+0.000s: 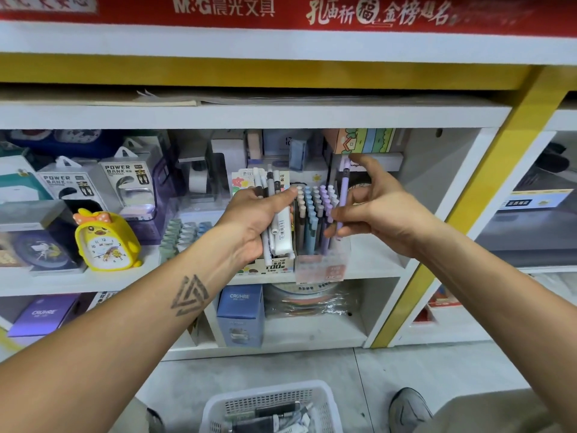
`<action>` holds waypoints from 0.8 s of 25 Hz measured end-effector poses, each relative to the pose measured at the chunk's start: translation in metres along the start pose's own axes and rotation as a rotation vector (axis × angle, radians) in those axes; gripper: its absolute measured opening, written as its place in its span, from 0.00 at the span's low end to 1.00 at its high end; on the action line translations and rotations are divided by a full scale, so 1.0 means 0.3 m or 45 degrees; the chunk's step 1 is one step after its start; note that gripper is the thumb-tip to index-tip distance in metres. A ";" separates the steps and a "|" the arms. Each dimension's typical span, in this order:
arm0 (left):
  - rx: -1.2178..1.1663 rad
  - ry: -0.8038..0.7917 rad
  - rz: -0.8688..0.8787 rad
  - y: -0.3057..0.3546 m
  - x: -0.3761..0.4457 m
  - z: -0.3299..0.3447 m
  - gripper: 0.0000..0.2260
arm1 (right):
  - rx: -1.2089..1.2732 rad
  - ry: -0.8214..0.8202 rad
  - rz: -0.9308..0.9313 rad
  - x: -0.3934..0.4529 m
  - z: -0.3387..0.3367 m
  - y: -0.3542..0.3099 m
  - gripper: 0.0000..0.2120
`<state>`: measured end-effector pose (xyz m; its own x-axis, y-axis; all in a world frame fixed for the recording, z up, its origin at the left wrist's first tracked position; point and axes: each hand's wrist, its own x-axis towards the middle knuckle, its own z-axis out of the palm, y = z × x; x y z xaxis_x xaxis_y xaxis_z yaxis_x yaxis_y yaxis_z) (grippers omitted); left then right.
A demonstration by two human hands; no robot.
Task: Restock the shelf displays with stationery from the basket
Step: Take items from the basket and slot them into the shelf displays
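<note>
A bundle of pens [271, 214] was gripped in the left hand [256, 220], while a purple pen [343, 195] was pinched upright by the right hand [374, 210] above the clear pen display box [318, 242] on the shelf [374, 264]; the white basket [268, 404] was left on the floor.

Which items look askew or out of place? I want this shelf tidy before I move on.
Little stands out. The clear pen display leans back on the shelf, probably by design. The right hand holds one purple pen above it, not yet slotted. The left hand grips a bundle of pens.
</note>
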<state>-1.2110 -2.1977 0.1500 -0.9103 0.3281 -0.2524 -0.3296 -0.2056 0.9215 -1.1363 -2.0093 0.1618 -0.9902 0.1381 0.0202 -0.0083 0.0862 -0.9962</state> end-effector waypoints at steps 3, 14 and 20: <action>0.021 0.002 -0.005 -0.013 -0.001 0.019 0.18 | -0.247 0.165 -0.231 0.005 -0.010 0.005 0.27; 0.036 0.035 0.006 -0.026 0.001 0.016 0.17 | -1.281 0.094 -0.586 0.016 0.003 0.143 0.16; 0.048 0.042 0.003 -0.030 0.005 0.005 0.13 | -1.218 0.122 -0.641 0.014 -0.002 0.191 0.14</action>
<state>-1.2089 -2.1938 0.1416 -0.9191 0.2969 -0.2591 -0.3181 -0.1711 0.9325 -1.1408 -2.0032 0.1047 -0.8881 -0.0555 0.4562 -0.2577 0.8821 -0.3942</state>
